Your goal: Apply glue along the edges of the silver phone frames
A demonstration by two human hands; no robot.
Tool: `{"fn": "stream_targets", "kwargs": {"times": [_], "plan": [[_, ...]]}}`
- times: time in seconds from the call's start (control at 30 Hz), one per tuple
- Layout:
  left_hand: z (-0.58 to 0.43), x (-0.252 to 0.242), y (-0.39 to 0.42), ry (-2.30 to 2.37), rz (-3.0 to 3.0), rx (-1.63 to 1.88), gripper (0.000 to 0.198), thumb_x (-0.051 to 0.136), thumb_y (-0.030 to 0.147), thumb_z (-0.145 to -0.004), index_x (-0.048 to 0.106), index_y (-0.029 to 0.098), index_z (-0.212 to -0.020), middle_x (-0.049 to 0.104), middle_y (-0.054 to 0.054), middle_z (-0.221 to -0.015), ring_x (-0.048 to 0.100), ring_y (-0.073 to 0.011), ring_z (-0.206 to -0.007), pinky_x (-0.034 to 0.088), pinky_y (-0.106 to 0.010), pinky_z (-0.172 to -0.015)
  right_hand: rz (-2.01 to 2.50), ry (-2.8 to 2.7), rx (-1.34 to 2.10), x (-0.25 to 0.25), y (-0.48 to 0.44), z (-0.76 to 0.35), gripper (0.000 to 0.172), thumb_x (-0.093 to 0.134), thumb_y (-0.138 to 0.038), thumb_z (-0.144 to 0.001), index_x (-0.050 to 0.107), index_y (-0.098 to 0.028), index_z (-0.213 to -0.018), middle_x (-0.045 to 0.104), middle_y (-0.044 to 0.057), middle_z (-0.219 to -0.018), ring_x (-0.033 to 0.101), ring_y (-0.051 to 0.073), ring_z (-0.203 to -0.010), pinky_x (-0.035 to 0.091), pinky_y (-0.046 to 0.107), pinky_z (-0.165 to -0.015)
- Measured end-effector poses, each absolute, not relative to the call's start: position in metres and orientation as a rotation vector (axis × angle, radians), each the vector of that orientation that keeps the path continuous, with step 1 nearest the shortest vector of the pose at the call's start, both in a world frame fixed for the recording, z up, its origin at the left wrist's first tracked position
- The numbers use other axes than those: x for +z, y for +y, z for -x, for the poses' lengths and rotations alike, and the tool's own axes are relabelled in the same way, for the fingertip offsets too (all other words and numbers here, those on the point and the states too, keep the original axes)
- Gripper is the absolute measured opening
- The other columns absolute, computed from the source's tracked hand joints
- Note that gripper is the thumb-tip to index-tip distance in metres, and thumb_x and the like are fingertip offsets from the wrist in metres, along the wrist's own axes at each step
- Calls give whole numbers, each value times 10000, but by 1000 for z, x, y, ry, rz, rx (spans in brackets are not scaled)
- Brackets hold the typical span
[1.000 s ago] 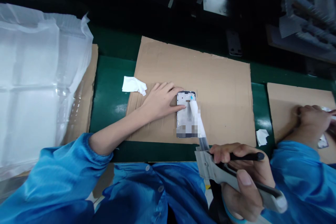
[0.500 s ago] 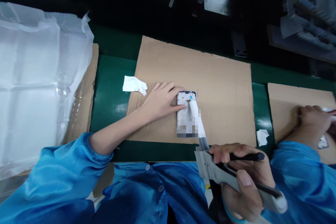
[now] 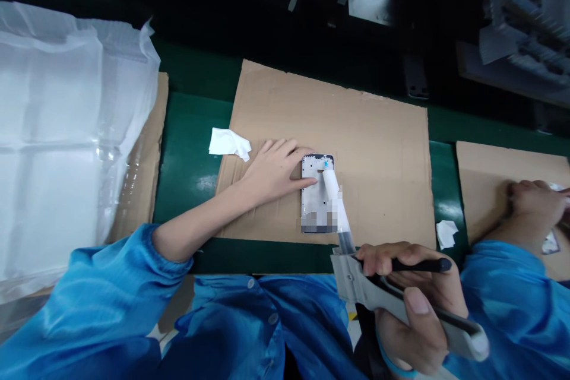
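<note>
A phone frame (image 3: 313, 193), pale grey with dark ends, lies flat on a brown cardboard sheet (image 3: 378, 172). My left hand (image 3: 278, 172) steadies it from the left, with the thumb across its face and the index finger at its upper left corner. The other left fingers rest on the cardboard. My right hand (image 3: 414, 303) is closed around the grey and black handle of a glue dispensing gun (image 3: 350, 279). Its white cartridge (image 3: 332, 187) slants over the frame's right side, and its blue tip (image 3: 326, 164) is at the frame's top. Whether the tip touches is unclear.
A crumpled white tissue (image 3: 229, 143) lies at the cardboard's left edge, another white scrap (image 3: 446, 233) at the right. Clear plastic sheeting (image 3: 48, 148) covers the left side. A co-worker's hand (image 3: 537, 205) rests over another cardboard sheet (image 3: 485, 169) at right.
The view has shifted very slightly. Both hands, the phone frame and the gun hold nearly the same positions, the blue tip still at the frame's top.
</note>
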State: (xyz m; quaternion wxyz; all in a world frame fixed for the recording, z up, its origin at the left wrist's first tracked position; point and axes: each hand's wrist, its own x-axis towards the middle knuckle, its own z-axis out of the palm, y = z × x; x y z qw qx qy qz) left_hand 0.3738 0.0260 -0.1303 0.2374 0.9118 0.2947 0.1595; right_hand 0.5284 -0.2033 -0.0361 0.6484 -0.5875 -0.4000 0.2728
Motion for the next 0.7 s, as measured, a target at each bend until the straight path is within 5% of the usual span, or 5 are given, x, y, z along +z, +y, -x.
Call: {"fn": "stream_targets", "kwargs": {"times": [0.23,0.47,0.7], "plan": [[-374,-128,26,815,-2495,407,579,674,616,-1052,641,208,-1461,709,-100,-1349,625,-295,-1208,409,-435,-1052,1329,-931,585,-37,-202,-524,218,530,-269,-943,636,-219,-1127,587,44,-838,612,196,-735,598,462,-709],[-374,-131,27,801,-2488,427,543,645,612,-1064,634,236,-1457,710,-95,-1366,626,-297,-1219,421,-433,-1040,1326,-853,724,-34,-211,-535,326,669,-368,-826,773,-312,-1130,671,83,-810,672,264,-738,546,637,-716],[-372,-122,23,871,-2552,327,679,635,701,-1029,614,219,-1506,693,-121,-1363,622,-324,-1248,438,-476,-1081,1359,-687,736,-42,-238,-558,414,643,-482,-916,738,-460,-1318,740,113,-945,736,324,-866,592,745,-781]]}}
